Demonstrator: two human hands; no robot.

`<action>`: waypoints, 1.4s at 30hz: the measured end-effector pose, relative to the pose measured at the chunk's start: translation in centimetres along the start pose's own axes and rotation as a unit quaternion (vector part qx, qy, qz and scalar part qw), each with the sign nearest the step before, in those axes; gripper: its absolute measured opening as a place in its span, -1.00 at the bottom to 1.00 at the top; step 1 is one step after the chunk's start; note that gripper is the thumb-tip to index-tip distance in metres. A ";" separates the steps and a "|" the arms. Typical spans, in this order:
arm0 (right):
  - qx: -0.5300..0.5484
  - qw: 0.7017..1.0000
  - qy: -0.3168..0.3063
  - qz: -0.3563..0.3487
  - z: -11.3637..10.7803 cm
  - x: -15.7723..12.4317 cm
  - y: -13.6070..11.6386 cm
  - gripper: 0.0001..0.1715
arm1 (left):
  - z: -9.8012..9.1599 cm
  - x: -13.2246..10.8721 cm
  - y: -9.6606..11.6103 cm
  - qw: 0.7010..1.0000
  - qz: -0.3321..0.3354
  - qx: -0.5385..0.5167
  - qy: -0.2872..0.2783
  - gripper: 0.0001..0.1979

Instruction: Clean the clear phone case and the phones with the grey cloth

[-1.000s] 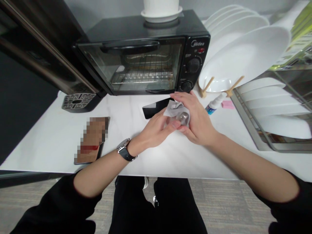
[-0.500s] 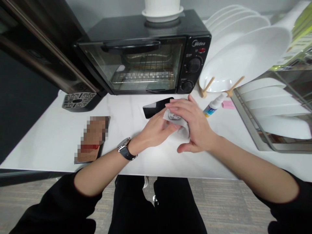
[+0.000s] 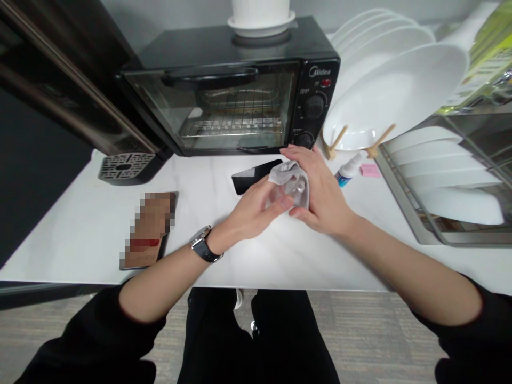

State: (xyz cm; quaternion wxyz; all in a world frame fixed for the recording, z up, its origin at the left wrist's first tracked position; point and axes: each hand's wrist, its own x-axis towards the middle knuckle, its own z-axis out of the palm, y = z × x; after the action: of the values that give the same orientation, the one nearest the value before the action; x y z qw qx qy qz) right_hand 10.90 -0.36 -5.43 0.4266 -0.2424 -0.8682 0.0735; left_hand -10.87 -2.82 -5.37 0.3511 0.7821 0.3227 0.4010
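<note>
Above the counter my two hands meet around a shiny, see-through object [image 3: 295,188] that looks like a small glass; its full shape is hidden. A thin pale grey cloth [image 3: 283,173] covers part of it. My left hand [image 3: 254,212] curls round the see-through object from the left, thumb in front. From the right, my right hand [image 3: 325,189] closes over the cloth, pressing it against the object. Just behind my left hand a black phone [image 3: 253,178] lies flat. A small white spray bottle [image 3: 349,169] with a blue label stands beyond my right hand.
A black toaster oven [image 3: 236,106] carries a white pot [image 3: 262,21]. White plates [image 3: 400,96] lean in a wooden rack at the back right, beside a metal dish rack [image 3: 424,213]. On the left lies a pixelated phone-like slab [image 3: 148,229]; a pink pad [image 3: 370,170] lies by the bottle.
My right hand has swung its fingers further back and drawn its thumb in, closing round the cloth. More of the see-through object now shows. The view has shifted slightly.
</note>
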 end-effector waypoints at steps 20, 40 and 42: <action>-0.011 1.000 -0.005 0.000 0.1 -0.3 0.7 0.16 | 0.1 0.1 -0.1 1.000 0.001 0.005 0.004 -0.23; -0.012 1.000 0.001 -0.014 0.0 -0.2 0.2 0.14 | 0.2 0.1 0.2 1.000 -0.007 -0.015 0.006 -0.31; -0.017 1.000 0.002 0.007 0.0 -0.3 0.4 0.14 | 0.2 0.1 0.3 1.000 -0.006 -0.014 0.007 -0.30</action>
State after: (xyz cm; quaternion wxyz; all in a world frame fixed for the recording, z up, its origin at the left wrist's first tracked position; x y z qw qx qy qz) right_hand 11.18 -0.13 -5.80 0.4240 -0.2560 -0.8666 0.0611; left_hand -10.60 -2.98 -5.21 0.3618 0.7724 0.3245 0.4089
